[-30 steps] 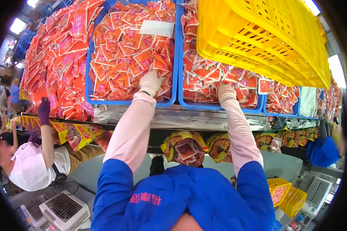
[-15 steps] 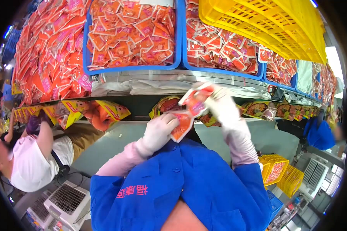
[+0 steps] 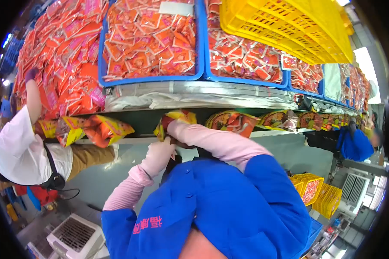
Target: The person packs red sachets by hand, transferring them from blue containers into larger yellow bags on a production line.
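A yellow and red food bag (image 3: 183,115) stands on the dark conveyor in front of me. My left hand (image 3: 160,152), in a pale glove, is at the bag's near edge with its fingers closed on it. Across the bag's mouth reaches my right arm; my right hand (image 3: 175,128) is at the bag, its fingers hidden inside or behind it. Whether it holds a red sachet cannot be seen. Just right on the conveyor is another bag (image 3: 229,121) with a red sachet (image 3: 243,124) at it.
Blue crates (image 3: 152,79) of red sachets line the far side, with a sachet heap (image 3: 65,56) at left. A yellow crate (image 3: 289,30) sits upper right. More bags (image 3: 110,129) stand along the conveyor. A co-worker in white (image 3: 23,146) reaches into the heap at left.
The two sachets have left my hands. My right hand has moved left to the bag; my left hand has moved slightly left. Bags have shifted left, and the co-worker's arm now reaches up.
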Demonstrator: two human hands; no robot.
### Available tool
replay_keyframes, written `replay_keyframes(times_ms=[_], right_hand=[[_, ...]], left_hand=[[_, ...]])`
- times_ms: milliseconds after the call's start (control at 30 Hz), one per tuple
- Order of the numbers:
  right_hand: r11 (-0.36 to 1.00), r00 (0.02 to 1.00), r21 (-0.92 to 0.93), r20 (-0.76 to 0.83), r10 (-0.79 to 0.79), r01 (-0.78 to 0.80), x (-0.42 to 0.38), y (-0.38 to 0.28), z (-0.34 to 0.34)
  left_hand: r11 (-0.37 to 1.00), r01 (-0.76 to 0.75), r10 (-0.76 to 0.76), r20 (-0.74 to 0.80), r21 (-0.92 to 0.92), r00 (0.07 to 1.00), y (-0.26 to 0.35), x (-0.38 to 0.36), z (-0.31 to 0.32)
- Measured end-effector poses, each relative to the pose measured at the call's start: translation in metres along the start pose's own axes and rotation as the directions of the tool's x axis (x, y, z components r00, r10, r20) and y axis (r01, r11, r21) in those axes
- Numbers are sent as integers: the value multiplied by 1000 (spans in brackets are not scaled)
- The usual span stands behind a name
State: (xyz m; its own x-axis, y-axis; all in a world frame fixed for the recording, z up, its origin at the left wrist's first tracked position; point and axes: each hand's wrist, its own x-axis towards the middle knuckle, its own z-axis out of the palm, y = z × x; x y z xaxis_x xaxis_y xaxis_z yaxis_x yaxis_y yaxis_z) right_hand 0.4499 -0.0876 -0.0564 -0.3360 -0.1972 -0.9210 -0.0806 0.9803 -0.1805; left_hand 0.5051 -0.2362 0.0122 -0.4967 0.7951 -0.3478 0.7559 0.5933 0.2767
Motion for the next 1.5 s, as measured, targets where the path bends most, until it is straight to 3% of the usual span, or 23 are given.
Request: replay_keyframes(times_ms=[100,233,267,300,367,433,500,567,600,667,700,733,800,867,967,1100,1167,1200,1267,1333,1400,1467,1500], right_hand=[[994,876,86,-482,-15,65,-21,5,-13],[885,782,49,-493,-382,463,-131,47,-59],[924,759,92,-603,-246,372,-161,79,-77],[901,498,137,-861,-97,412,-159,128,-79],[872,511,488,-761,400,43,-147,221,-116],[931,-22,254,-966,258,-263,-35,327,-116],[890,-299,234,-947,118,-390,13,361,-117],[869,259,444,-832,490,-217,-13,349,-119],[865,330,454,-800,501,-213,-22,355,-117],[878,177,476,-862,476,-42,-57,357,-104],[869,43,469,-882,469,154,-81,348,-84],[912,-21,403,-914,406,81,-100,344,-78],[795,-35,452,-861,508,405,-140,313,-69],[410,312,599,-754,578,688,-162,302,-63],[301,353,575,-757,550,761,-201,220,-56],[120,511,565,-804,305,816,-229,104,-16],[267,523,568,-822,226,778,-180,79,17],[664,291,313,-945,147,679,-152,75,35],[745,272,241,-959,83,622,-133,67,38],[826,103,189,-982,159,532,-133,68,29],[687,198,311,-950,241,657,-148,68,8],[792,146,167,-984,100,588,-156,58,-3],[778,249,189,-968,43,599,-146,53,1]], left_hand=[[993,-44,24,-173,-112,985,-2,6,-14],[977,71,-113,-202,-203,973,-21,-11,-34],[958,99,-162,-222,-268,961,-24,-17,-46],[922,103,-199,-229,-373,953,-22,-21,-67],[824,81,-272,-266,-561,925,-21,-16,-88],[724,51,-310,-259,-688,915,-8,3,-102],[342,-138,-288,-244,-930,926,26,38,-113],[467,-382,-20,-441,-798,897,52,70,-111],[456,-400,68,-417,-795,906,62,80,-100],[827,-401,283,-324,-393,903,70,97,-75],[921,-315,253,-263,-228,931,70,103,-58],[973,-228,215,-206,-40,955,69,105,-49],[966,-219,177,-262,-138,949,61,95,-54],[941,-310,271,-244,-137,931,50,76,-61],[944,-330,328,-161,16,931,31,57,-54],[943,-322,331,-359,86,873,7,50,-26],[954,-299,249,-608,21,754,7,42,-35],[957,-290,239,-617,19,750,1,38,-32],[943,-329,309,-529,59,790,-11,30,-22],[954,-290,294,-459,81,838,-20,21,-16],[951,-297,305,-443,90,843,-22,12,-16],[957,-281,278,-473,66,836,-23,9,-18],[960,-275,261,-501,48,825,-24,8,-19]])
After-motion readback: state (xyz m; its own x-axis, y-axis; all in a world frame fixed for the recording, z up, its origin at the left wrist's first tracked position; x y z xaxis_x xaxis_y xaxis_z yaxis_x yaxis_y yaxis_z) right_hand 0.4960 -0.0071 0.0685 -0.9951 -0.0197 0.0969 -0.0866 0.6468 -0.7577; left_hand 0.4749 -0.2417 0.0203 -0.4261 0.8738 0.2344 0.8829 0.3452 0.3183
